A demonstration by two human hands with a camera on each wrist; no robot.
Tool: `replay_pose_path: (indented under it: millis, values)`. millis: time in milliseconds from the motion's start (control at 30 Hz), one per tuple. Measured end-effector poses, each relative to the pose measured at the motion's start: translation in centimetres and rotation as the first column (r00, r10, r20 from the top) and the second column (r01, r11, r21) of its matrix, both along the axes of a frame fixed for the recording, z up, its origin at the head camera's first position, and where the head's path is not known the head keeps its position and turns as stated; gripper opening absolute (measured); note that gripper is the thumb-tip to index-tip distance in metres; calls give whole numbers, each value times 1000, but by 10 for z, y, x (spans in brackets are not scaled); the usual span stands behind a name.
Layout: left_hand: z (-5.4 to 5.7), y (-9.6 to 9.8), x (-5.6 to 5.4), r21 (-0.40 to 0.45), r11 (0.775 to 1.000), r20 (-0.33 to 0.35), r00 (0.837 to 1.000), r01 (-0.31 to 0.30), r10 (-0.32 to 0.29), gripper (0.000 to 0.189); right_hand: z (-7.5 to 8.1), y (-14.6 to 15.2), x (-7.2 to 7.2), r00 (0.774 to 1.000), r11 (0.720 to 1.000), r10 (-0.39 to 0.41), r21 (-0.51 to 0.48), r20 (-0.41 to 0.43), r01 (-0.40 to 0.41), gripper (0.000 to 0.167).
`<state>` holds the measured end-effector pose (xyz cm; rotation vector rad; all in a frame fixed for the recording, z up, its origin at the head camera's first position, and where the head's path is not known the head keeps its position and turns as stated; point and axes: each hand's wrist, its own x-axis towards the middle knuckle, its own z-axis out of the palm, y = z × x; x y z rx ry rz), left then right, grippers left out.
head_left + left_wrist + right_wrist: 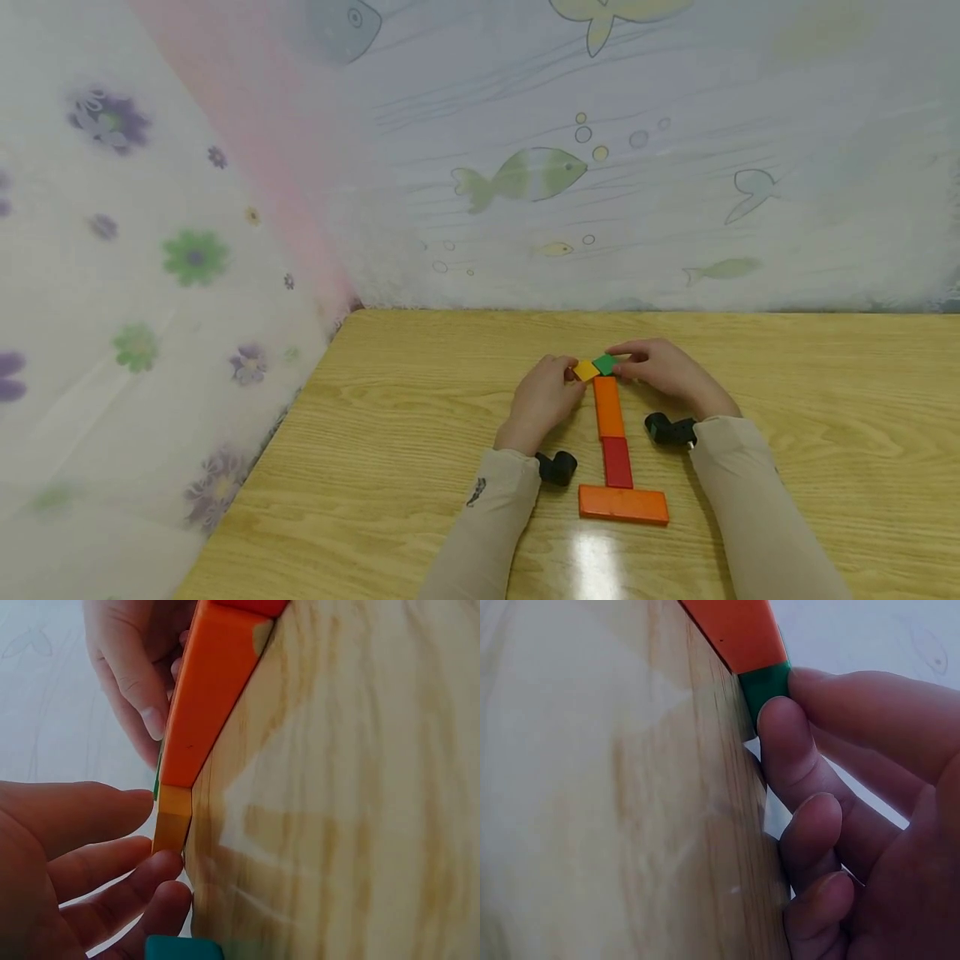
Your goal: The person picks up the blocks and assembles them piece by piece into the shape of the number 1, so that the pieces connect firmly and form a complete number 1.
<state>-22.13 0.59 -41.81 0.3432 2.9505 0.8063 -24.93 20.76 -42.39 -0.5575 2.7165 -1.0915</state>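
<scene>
My left hand pinches a small yellow block between thumb and fingers. Just to its right, a small green block is held by the thumb and fingers of my right hand. The two small blocks lie at a slant, corner to corner, at the far end of a long orange block. Nearer to me a red block continues that column. Crosswise at its near end lies another orange block. In the right wrist view, the green block meets the orange block's end.
The blocks lie on a wood-grain table. A wall covering with fish drawings rises behind its far edge, and a flowered one stands at the left. Black wrist devices sit beneath both sleeves. A teal object shows in the left wrist view.
</scene>
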Motion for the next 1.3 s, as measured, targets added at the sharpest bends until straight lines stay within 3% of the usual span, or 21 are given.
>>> replay_pose_path:
  millis: [333, 600, 733, 867, 1067, 1300]
  values:
    - [-4, -3, -2, 26, 999, -20, 999, 30, -29, 37, 2, -2, 2, 1000, 1000, -9, -8, 24, 9, 42]
    - [-4, -13, -4, 138, 990, 54, 998, 27, -35, 43, 1, -1, 2, 1000, 1000, -13, -4, 20, 13, 44]
    - [-3, -22, -5, 155, 987, 64, 997, 33, -43, 39, -1, 0, -1, 999, 1000, -27, -1, 30, 27, 44]
    - [-4, -32, -4, 169, 986, 77, 997, 1, -14, 32, -4, 1, -1, 998, 999, -40, 4, 39, 40, 44]
    - [-4, -49, -3, 145, 987, 116, 992, -65, 48, 29, -3, 0, 3, 999, 999, -36, -2, 35, 36, 45]
    - [3, -64, 0, 52, 995, 167, 983, -82, 72, 32, -1, -1, 6, 999, 1000, -30, -6, 30, 30, 46]
